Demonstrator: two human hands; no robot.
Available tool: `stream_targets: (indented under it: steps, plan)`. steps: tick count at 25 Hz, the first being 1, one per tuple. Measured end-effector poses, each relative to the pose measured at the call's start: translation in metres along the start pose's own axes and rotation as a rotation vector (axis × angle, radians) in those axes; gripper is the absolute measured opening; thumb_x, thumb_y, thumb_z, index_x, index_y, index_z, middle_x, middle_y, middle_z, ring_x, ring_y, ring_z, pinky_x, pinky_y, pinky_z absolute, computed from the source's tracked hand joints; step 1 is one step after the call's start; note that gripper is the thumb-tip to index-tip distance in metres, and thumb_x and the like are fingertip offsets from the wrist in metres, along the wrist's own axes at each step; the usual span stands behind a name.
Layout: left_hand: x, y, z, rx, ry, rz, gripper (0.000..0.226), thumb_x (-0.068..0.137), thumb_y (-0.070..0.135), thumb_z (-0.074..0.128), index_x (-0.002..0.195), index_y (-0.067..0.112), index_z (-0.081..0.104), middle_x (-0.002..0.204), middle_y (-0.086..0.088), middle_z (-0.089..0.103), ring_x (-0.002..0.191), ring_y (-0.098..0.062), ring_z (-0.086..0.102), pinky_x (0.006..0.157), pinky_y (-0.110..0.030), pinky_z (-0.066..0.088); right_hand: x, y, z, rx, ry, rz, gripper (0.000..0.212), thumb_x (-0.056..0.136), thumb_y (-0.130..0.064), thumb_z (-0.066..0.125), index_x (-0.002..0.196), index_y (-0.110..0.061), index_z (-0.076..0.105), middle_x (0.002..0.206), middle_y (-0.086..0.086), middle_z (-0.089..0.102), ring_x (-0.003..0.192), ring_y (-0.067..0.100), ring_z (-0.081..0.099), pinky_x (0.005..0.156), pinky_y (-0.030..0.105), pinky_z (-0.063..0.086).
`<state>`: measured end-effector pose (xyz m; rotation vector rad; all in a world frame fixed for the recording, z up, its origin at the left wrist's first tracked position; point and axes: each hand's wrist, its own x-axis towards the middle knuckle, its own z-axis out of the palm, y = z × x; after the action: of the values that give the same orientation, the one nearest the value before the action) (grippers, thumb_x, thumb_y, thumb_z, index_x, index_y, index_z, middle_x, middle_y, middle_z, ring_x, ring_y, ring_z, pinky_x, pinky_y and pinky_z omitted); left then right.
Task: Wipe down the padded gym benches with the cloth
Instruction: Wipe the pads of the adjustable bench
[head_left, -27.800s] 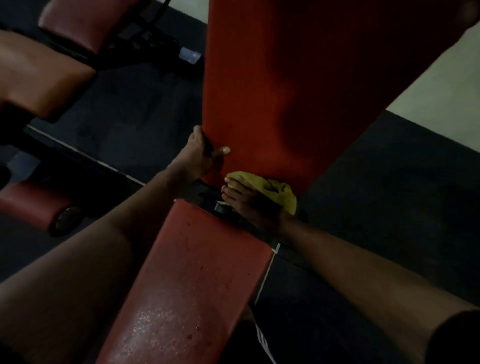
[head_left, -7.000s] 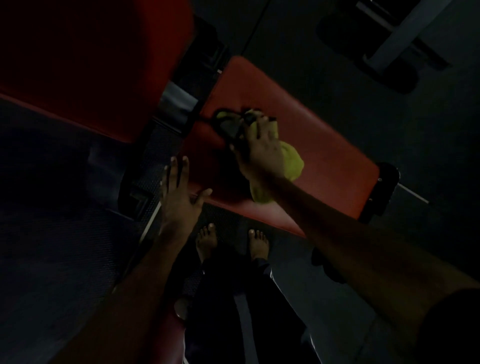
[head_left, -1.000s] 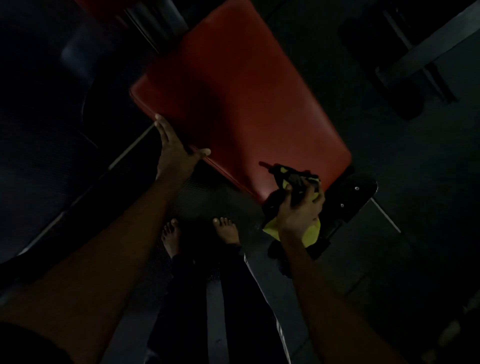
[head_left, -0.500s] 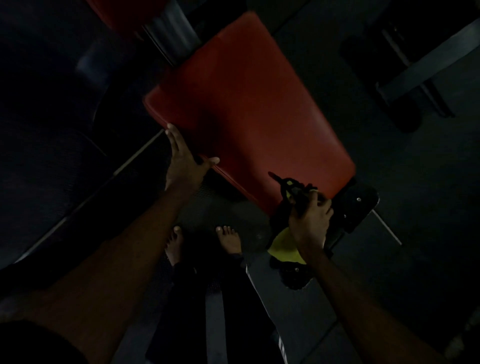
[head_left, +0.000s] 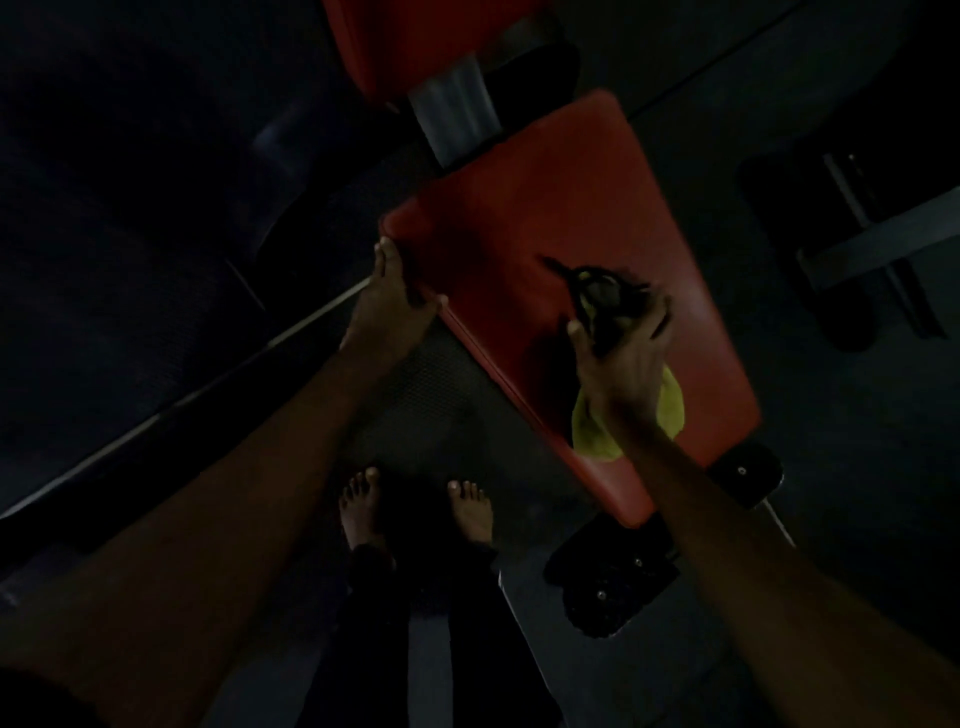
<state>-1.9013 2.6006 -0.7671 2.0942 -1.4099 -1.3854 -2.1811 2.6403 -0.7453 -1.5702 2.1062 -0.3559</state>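
Yellow cloth (head_left: 671, 411) clutched in right grip (head_left: 623, 358), pressed on red bench (head_left: 571, 208); left grip (head_left: 389, 312) rests straight-fingered against its edge.

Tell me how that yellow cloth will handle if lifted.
Likely floppy: the yellow cloth bunches and bulges either side of the right hand. Probably light, since one hand gathers it. It should slide easily over the smooth red seat pad.

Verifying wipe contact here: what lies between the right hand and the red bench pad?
The yellow cloth, gripped by the right hand against the red bench pad; something dark ahead of it is too dim to identify. Head view.
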Motion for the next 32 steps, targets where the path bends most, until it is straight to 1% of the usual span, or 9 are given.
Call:
stream_targets:
  steps: [5,7,10,13,19,23,26,29,32]
  plan:
    - [-0.002,-0.003,-0.009,-0.023,-0.069,-0.014,0.091,0.099,0.029,0.058,0.16,0.014,-0.008,0.168,-0.006,-0.002,0.154,-0.027,0.012,0.124,-0.039,0.013,0.004,-0.003,0.016,-0.272,-0.143,-0.426,0.063,0.091,-0.027,0.07,0.15,-0.026,0.046,0.163,0.011,0.029,0.14,0.037,0.044,0.095,0.045,0.057]
    - [-0.002,-0.007,-0.015,-0.024,-0.096,-0.007,0.089,0.097,0.013,0.055,0.16,0.016,-0.007,0.168,-0.006,0.001,0.153,-0.027,0.015,0.125,-0.041,0.014,0.025,-0.014,0.024,-0.277,-0.101,-0.369,0.061,0.091,-0.023,0.068,0.148,-0.027,0.048,0.159,0.01,0.034,0.129,0.037,0.054,0.09,0.042,0.057]
    - [-0.001,-0.006,-0.021,0.056,-0.116,0.018,0.089,0.093,0.008,0.054,0.16,0.015,-0.005,0.167,-0.01,0.011,0.149,-0.03,0.025,0.123,-0.045,0.021,0.09,-0.063,0.047,-0.131,0.028,-0.039,0.063,0.087,-0.044,0.054,0.145,-0.019,0.05,0.146,0.013,0.047,0.117,0.037,0.058,0.095,0.046,0.054]
    - [0.0,-0.008,-0.027,0.056,-0.116,0.041,0.085,0.095,0.011,0.055,0.16,0.016,0.0,0.166,-0.009,0.018,0.146,-0.032,0.032,0.121,-0.041,0.024,0.107,-0.108,0.065,-0.225,0.086,0.066,0.072,0.082,-0.051,0.049,0.145,-0.016,0.047,0.147,0.015,0.046,0.128,0.04,0.049,0.099,0.054,0.05]
    - [-0.003,-0.007,-0.027,0.031,-0.114,0.059,0.08,0.089,0.001,0.054,0.159,0.012,0.018,0.162,-0.014,0.029,0.146,-0.031,0.033,0.12,-0.043,0.025,0.082,-0.109,0.074,-0.357,-0.192,-0.616,0.049,0.104,-0.044,0.041,0.151,-0.031,0.046,0.158,0.011,0.036,0.146,0.036,0.033,0.112,0.052,0.039]
    - [-0.006,-0.011,-0.031,-0.011,-0.128,0.059,0.085,0.094,0.002,0.051,0.161,0.02,0.001,0.166,-0.009,0.019,0.146,-0.029,0.032,0.122,-0.043,0.024,0.132,-0.131,0.078,-0.321,0.026,-0.22,0.049,0.101,-0.035,0.048,0.147,-0.021,0.047,0.15,0.014,0.044,0.134,0.037,0.044,0.108,0.049,0.039]
    - [-0.005,-0.017,-0.034,-0.008,-0.162,0.083,0.088,0.095,0.005,0.054,0.16,0.021,-0.002,0.165,-0.011,0.021,0.142,-0.03,0.039,0.12,-0.045,0.027,0.143,-0.158,0.089,-0.176,0.143,0.005,0.049,0.091,-0.033,0.057,0.14,-0.028,0.052,0.147,0.013,0.045,0.129,0.039,0.05,0.105,0.053,0.043]
    - [-0.004,-0.019,-0.029,-0.007,-0.156,0.08,0.089,0.097,0.013,0.057,0.16,0.02,-0.004,0.168,-0.004,0.012,0.148,-0.027,0.031,0.123,-0.037,0.021,0.114,-0.163,0.098,-0.397,0.024,-0.333,0.044,0.095,-0.051,0.05,0.136,-0.038,0.057,0.148,0.01,0.043,0.131,0.038,0.044,0.101,0.053,0.043]
    - [-0.005,-0.017,-0.021,-0.079,-0.152,0.054,0.089,0.098,0.019,0.058,0.16,0.023,-0.006,0.168,0.004,0.0,0.152,-0.02,0.02,0.12,-0.025,0.013,0.127,-0.146,0.081,-0.424,-0.116,-0.594,0.046,0.096,-0.049,0.048,0.141,-0.044,0.053,0.151,0.009,0.04,0.132,0.037,0.044,0.1,0.054,0.046]
